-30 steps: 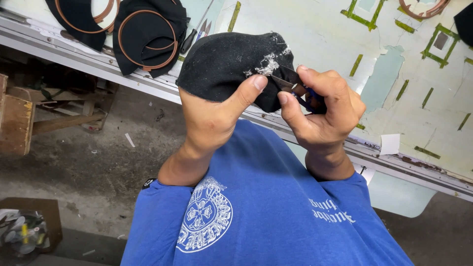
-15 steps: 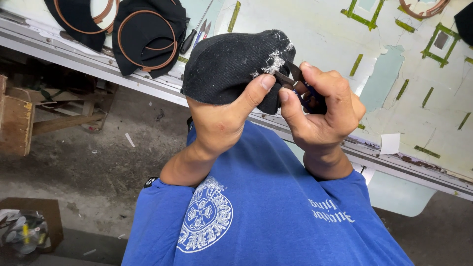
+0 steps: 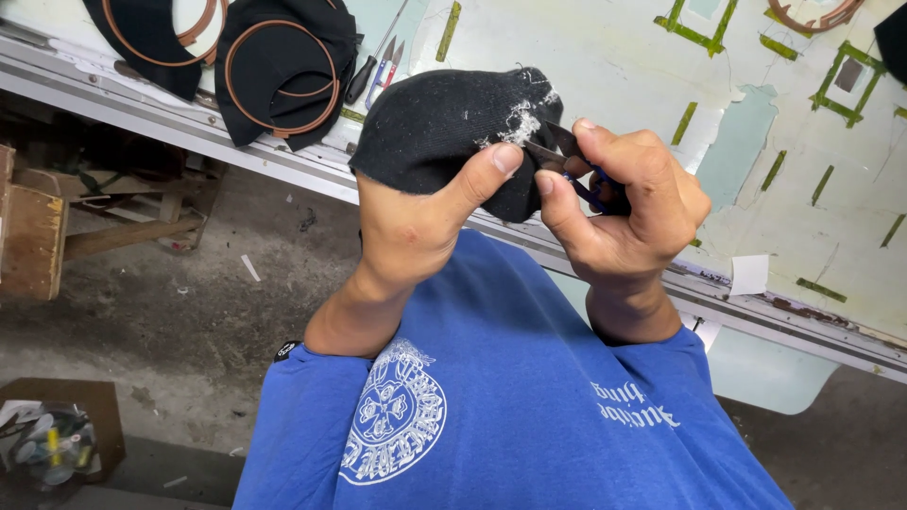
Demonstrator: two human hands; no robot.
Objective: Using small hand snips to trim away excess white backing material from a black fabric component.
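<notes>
The left hand [image 3: 416,222] grips the black fabric piece [image 3: 444,132] above the bench [image 3: 605,57] edge, thumb stretching it taut, so the right hand [image 3: 624,203], closed around small snips [image 3: 567,156], reaches its white fuzz.

Pale worktable [image 3: 605,57] fills upper frame (green tape marks, metal edge). Grey dusty floor [image 3: 170,312] lower left; wooden crate [image 3: 28,236] at left edge.

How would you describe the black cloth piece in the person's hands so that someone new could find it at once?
Start at the pale worktable across the top, then come down to its near metal edge, where both hands meet. The black cloth piece is pulled over the left hand, beside small snips in the right hand. Unlike the flat black pieces with brown rings behind it, it carries white fuzz.
</notes>
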